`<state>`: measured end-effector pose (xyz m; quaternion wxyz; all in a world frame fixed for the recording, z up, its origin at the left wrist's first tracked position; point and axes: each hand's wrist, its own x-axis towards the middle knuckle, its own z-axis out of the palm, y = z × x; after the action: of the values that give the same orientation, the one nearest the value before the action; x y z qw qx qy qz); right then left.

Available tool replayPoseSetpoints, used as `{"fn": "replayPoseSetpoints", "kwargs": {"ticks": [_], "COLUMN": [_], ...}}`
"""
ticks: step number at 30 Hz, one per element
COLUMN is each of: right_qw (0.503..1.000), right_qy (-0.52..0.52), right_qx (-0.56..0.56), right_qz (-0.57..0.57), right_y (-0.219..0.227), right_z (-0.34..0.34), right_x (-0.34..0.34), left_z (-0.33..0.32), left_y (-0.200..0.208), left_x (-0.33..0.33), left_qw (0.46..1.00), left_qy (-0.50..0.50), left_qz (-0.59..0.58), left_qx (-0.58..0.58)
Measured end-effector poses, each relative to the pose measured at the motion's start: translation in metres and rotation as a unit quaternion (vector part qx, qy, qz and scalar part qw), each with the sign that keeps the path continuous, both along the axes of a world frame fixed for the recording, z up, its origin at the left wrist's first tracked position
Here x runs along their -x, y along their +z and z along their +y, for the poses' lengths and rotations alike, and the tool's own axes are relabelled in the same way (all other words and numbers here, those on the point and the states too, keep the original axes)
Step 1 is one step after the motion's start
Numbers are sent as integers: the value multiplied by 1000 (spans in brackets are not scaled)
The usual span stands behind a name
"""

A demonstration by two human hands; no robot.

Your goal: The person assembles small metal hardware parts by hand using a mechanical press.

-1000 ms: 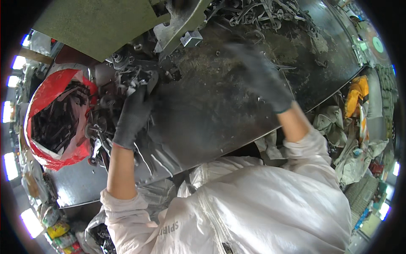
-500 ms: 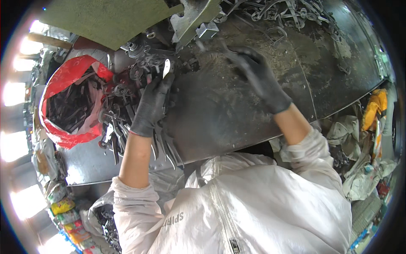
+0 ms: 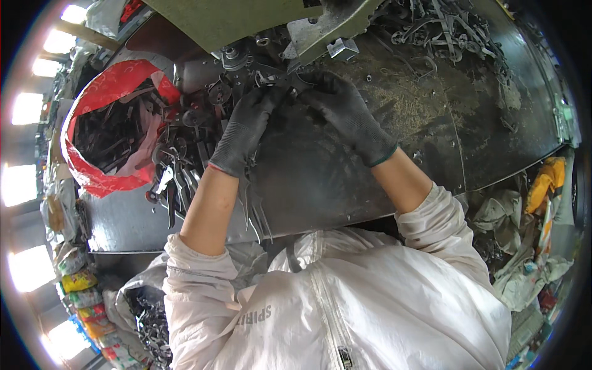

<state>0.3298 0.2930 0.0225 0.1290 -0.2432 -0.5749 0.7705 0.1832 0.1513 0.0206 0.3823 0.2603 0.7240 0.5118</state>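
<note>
Both my hands wear dark grey knit gloves and meet close together at the front of a green-plated machine (image 3: 213, 24). My left hand (image 3: 246, 126) is closed, thumb and fingers pinching a small metal part (image 3: 266, 79) whose shape is mostly hidden. Just to its right, my right hand (image 3: 342, 108) has its fingers curled inward, their tips near the left hand's. What sits in the right fingers cannot be made out. Over them juts the machine's grey metal head (image 3: 330, 28), with a shiny square block (image 3: 343, 49) beside it.
Left of my left wrist lies a heap of dark lever-like metal parts (image 3: 179, 169), beside a red-rimmed bag (image 3: 92, 179) full of dark pieces. More curved metal parts (image 3: 444, 31) lie at the far right of the dark metal table (image 3: 320, 179). Cloths and bags hang at the right edge.
My right hand has moved left to join my left hand, which has shifted slightly up and right. The shiny strip in my left hand no longer shows upright. The whole view has shifted a little.
</note>
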Motion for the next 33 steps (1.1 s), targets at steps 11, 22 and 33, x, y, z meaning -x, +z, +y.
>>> {"fn": "replayPoseSetpoints", "kwargs": {"ticks": [11,22,33], "right_qw": [997,999,999], "right_qy": [-73,-32,16], "right_qx": [28,10,1], "right_qz": [9,-12,-44], "right_y": [-19,-9,-19], "right_z": [-23,-13,-20], "right_x": [11,5,13], "left_z": [11,13,-5], "left_y": [24,-12,-49], "left_x": [6,-4,7], "left_qw": [998,985,989], "left_qy": [13,55,102], "left_qz": [-65,-29,1], "left_qx": [0,-158,-106]}}
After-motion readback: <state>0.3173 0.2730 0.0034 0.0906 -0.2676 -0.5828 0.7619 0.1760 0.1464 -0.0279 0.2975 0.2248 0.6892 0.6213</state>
